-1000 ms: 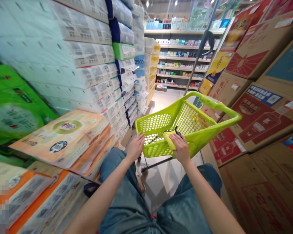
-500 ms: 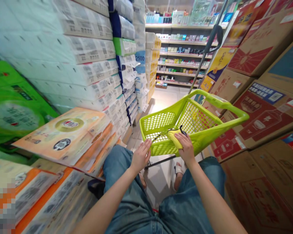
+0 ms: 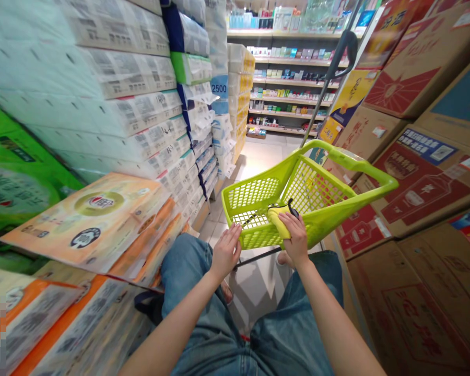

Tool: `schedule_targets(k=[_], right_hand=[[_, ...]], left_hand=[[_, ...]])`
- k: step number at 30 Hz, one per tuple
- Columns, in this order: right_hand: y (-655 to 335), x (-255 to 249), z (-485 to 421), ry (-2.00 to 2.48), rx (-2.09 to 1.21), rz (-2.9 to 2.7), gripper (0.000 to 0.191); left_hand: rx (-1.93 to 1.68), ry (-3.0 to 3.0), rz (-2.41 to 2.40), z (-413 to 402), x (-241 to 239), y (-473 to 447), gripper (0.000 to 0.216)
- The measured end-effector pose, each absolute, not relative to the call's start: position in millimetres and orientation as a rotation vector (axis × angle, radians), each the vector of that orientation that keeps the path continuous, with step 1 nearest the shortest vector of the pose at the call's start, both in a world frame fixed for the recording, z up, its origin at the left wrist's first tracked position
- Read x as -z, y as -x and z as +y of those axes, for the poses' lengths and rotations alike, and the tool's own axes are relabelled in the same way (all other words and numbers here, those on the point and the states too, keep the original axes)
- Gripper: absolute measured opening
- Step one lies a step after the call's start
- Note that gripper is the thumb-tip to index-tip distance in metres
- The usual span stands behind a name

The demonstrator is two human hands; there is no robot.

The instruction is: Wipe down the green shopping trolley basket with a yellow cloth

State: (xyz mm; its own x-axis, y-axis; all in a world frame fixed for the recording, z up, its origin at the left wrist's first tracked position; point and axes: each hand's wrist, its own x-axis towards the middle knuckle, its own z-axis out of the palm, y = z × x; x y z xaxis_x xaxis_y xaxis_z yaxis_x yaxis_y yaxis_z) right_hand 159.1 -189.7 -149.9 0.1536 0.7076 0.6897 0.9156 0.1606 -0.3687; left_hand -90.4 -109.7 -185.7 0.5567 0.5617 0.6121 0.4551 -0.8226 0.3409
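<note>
In front of my knees stands a lime-green shopping basket (image 3: 325, 230) with lattice walls, tilted in the view. My right hand (image 3: 295, 235) is closed around a small yellow pouch (image 3: 279, 220) with a dark zip and strap, at the basket's near rim. Part of the pouch is hidden under the fingers. At the near left corner my left hand (image 3: 226, 250) rests with its fingers stretched out over the rim, and no separate item shows in it. A long dark pull handle (image 3: 339, 55) rises behind the basket.
Tall stacks of wrapped paper packs (image 3: 141, 73) line the left side, with orange packs (image 3: 90, 219) low beside my knee. Cardboard cartons (image 3: 411, 172) are piled on the right. Shelves of small boxes (image 3: 293, 81) stand at the aisle's far end.
My right knee has swung inward, and the right foot is now more hidden behind it. The view has shifted slightly. Both hands keep their places at the basket, the right still with the pouch.
</note>
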Motion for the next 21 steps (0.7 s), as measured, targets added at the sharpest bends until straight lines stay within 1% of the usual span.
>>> schedule_targets(k=[5, 14, 21], right_hand=[[-160, 149, -192, 1.607, 0.324, -1.586, 0.058], [-169, 152, -191, 1.644, 0.345, -1.547, 0.062], [-116, 151, -184, 1.793, 0.441, -1.586, 0.069]], left_hand=[[-1.09, -2.663, 0.852, -110, 185, 88, 0.063], [-1.068, -2.659, 0.854, -115, 188, 76, 0.065], [-1.047, -2.667, 0.869, -118, 189, 76, 0.069]])
